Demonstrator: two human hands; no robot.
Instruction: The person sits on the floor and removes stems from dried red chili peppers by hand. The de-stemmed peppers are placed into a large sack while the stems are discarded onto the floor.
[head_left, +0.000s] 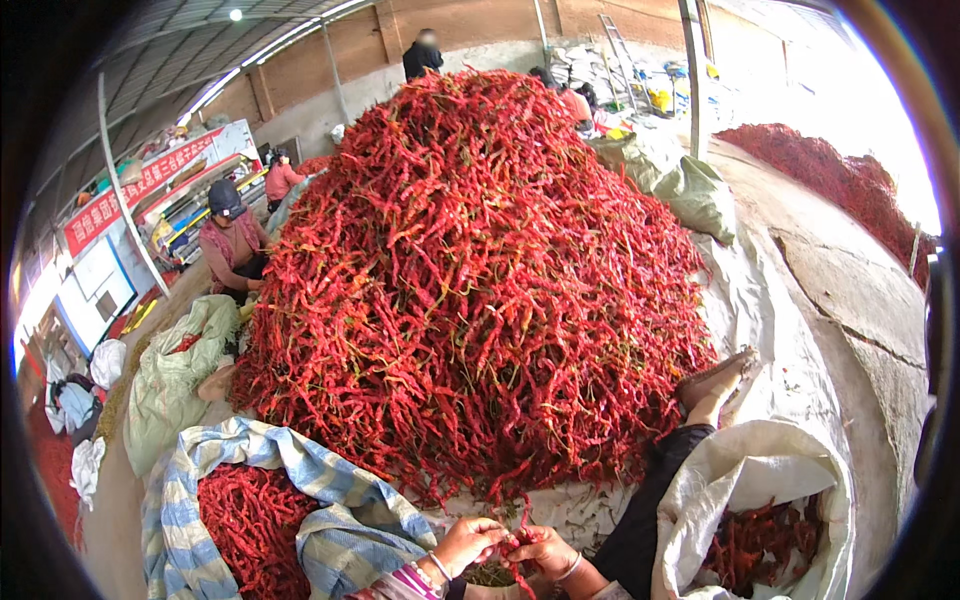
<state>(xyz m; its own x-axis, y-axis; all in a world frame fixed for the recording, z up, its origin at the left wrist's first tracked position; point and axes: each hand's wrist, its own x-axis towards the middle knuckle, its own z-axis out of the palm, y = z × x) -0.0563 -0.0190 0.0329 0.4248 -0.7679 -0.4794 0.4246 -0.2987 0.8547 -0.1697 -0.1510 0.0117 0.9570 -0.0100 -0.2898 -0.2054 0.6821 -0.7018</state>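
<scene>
A tall heap of long red chili peppers (480, 285) fills the middle of the view. Before its lower edge, my right hand (546, 553) holds a few red chili peppers (519, 559) between its fingers. Close beside it, my left hand (472, 541) pinches at the same small bunch, its thumb and forefinger together near the stem ends. On the left stands a blue-and-white checked woven sack (352, 510) with its mouth wide, holding many red peppers (255, 525). A white woven sack (750, 480) on the right holds darker red peppers (761, 544).
One outstretched leg (637, 502) lies between heap and white sack. A green woven sack (176, 375) stands left, near a person in a dark cap (232, 240). Other people sit or stand around the heap. A metal post (694, 82) rises behind, right.
</scene>
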